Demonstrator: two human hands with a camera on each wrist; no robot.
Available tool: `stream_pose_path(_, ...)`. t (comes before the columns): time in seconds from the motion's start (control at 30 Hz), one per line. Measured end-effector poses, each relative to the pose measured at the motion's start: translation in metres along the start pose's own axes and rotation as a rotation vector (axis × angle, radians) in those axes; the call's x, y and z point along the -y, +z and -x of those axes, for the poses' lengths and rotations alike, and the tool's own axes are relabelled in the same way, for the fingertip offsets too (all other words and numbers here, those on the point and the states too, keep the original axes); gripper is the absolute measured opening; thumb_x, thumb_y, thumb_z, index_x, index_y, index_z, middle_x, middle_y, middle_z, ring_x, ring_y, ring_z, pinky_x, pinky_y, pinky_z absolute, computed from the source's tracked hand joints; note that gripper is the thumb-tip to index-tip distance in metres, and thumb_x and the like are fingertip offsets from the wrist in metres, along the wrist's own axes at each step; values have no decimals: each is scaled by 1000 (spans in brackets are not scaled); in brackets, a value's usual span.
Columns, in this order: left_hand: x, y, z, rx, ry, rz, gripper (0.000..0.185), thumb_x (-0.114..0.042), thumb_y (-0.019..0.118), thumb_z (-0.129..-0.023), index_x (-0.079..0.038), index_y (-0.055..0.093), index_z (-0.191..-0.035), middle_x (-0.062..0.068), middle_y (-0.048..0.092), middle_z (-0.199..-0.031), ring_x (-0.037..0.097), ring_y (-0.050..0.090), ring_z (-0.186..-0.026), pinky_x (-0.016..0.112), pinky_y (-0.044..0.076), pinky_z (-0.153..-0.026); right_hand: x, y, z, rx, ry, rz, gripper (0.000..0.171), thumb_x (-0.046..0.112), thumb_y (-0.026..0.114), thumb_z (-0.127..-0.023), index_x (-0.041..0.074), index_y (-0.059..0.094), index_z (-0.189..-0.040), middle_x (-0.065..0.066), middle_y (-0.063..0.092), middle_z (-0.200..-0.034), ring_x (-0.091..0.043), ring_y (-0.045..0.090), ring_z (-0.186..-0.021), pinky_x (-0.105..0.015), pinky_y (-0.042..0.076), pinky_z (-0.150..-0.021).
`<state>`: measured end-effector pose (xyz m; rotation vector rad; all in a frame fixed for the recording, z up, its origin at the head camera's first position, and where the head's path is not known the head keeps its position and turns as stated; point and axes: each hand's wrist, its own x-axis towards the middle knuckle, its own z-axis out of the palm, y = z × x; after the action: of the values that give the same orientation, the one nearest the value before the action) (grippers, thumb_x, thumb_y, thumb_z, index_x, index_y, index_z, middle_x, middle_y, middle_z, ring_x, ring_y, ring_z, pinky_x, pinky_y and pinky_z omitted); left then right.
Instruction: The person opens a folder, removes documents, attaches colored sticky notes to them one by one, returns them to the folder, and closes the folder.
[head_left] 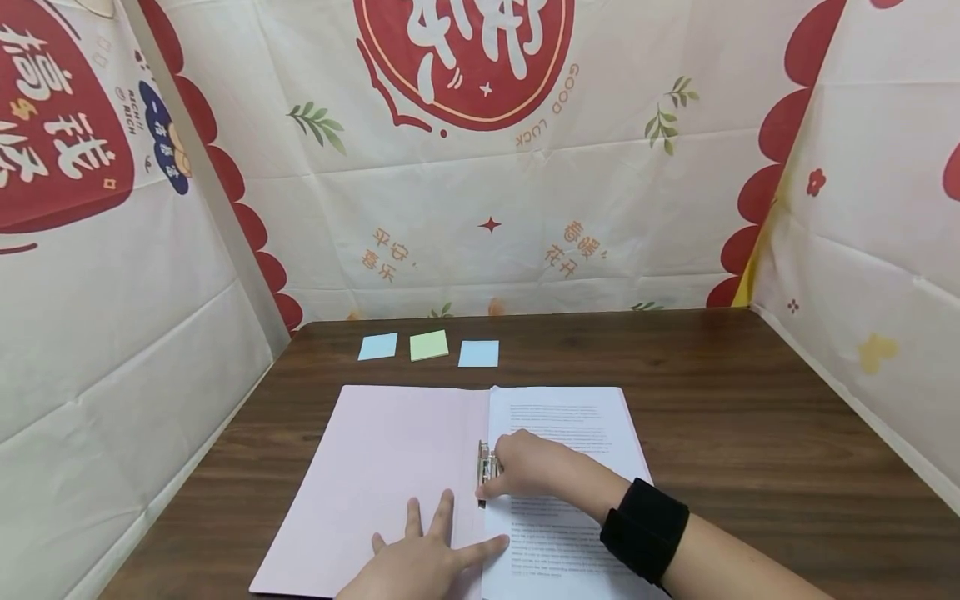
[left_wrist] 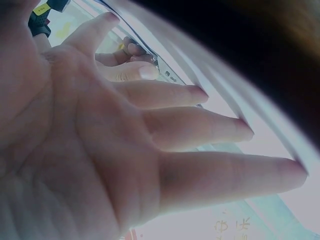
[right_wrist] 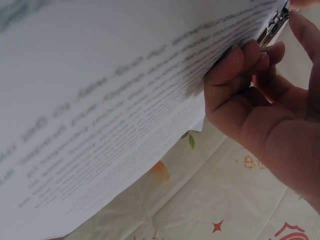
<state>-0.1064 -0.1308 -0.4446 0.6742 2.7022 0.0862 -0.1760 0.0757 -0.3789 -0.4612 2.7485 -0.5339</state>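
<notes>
A pale pink folder (head_left: 405,450) lies spread on the table, with printed sheets (head_left: 558,542) on its right side. Along its spine sits a metal binder clip mechanism (head_left: 483,458). My right hand (head_left: 521,467) is over it, curled fingers on the sheet side and thumb at the mechanism's near end, pinching it. The right wrist view shows those curled fingers against the paper, beside the metal mechanism (right_wrist: 274,26). My left hand (head_left: 420,562) rests on the left cover with fingers spread, its thumb reaching the sheets' edge. Straight left fingers (left_wrist: 210,127) show in the left wrist view.
Beyond the folder lie a blue sticky note (head_left: 378,347), a green sticky note (head_left: 429,345) and another blue sticky note (head_left: 478,353). The brown wooden table (head_left: 750,433) is bounded by printed white cloth (head_left: 420,192) at the back and both sides.
</notes>
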Motion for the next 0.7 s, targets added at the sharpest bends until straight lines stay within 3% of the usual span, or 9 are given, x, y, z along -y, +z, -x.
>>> stream_pose_path(0.4,-29,-43,23,-3,-44,27,80,-68,86,-75,-69,48,-145,25,32,-172,68,34,-148,94,39,-87,7,-6,7,-26,22,-62,35,32,89,-82,12,63,-69,-2,61,-63,-14,53,-61,-26,39,-56)
stream_pose_path(0.57,-29,-44,21,31,-76,32,81,-67,88,-74,-70,48,-144,22,33,-172,66,34,-150,94,38,-90,4,-7,6,20,-9,-42,41,38,82,-91,15,60,-64,5,49,-58,-11,43,-58,-26,32,-55)
stream_pose_path(0.7,-28,-41,22,32,-71,27,78,-66,87,-75,-70,49,-144,23,33,-172,67,35,-149,93,39,-88,1,-9,6,95,-66,-4,42,45,67,-103,15,65,-74,6,42,-60,-10,40,-57,-27,33,-56)
